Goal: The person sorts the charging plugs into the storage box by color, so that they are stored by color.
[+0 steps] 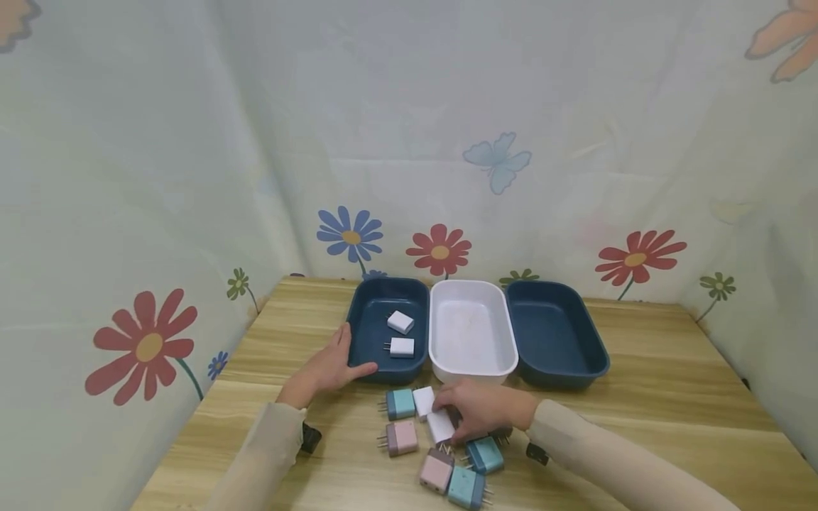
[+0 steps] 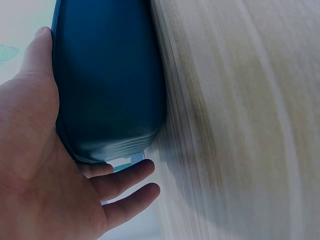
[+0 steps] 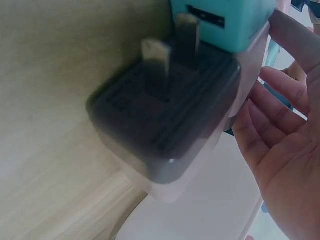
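My left hand (image 1: 329, 362) rests against the near left corner of the left blue bin (image 1: 358, 355), with its fingers extended along the wall. Two white plug chargers (image 1: 401, 348) lie inside that bin. Just in front of the middle white bin (image 1: 473, 372), my right hand (image 1: 482, 408) pinches a white charger (image 1: 440, 427) between thumb and fingers, among the loose chargers. A second white charger (image 1: 424, 402) lies beside it. In the right wrist view, a charger with a dark prong end (image 3: 165, 110) and a teal charger (image 3: 225, 25) sit close to the fingers.
Around the right hand lie a teal charger (image 1: 400, 404), pink chargers (image 1: 401, 438) and more teal ones (image 1: 484, 454), prongs pointing various ways. A second blue bin (image 1: 594, 348) stands at the right of the row. Behind the wooden table (image 1: 664, 397) hangs a flowered curtain (image 1: 409, 142).
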### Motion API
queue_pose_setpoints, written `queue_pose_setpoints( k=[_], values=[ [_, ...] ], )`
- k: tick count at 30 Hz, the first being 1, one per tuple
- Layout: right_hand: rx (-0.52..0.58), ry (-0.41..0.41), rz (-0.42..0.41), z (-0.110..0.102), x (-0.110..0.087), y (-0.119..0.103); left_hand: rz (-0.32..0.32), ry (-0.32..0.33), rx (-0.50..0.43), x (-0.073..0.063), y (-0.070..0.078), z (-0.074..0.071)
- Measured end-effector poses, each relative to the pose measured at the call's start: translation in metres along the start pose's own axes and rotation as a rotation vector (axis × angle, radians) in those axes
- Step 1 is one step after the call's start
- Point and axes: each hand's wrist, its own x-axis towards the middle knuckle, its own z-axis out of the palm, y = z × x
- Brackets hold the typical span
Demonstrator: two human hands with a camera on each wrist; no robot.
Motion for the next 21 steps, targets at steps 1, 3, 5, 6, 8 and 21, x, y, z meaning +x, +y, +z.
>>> queue_pose_setpoints(
  k=[1,3,5,6,8,21],
  values=[
    [0.001,0.003,-0.007,0.0,0.0,0.0,-0.002,-0.003,0.002,0.0,0.0,0.0],
    [-0.006,0.008,-0.023,0.0,0.0,-0.001,-0.002,-0.004,-0.001,0.0,0.0,0.0],
    [-0.011,0.011,-0.033,0.0,0.0,-0.001,0.0,-0.005,-0.001,0.0,0.001,0.0],
    [-0.011,0.01,-0.036,0.0,0.0,-0.002,0.003,-0.005,-0.002,-0.001,0.001,0.0],
    [0.001,0.002,-0.027,0.0,-0.001,-0.002,0.006,-0.006,-0.001,-0.001,0.0,0.0],
    [0.13,-0.023,0.059,-0.018,-0.003,-0.012,0.016,0.008,-0.029,-0.001,-0.003,0.003]
  ],
)
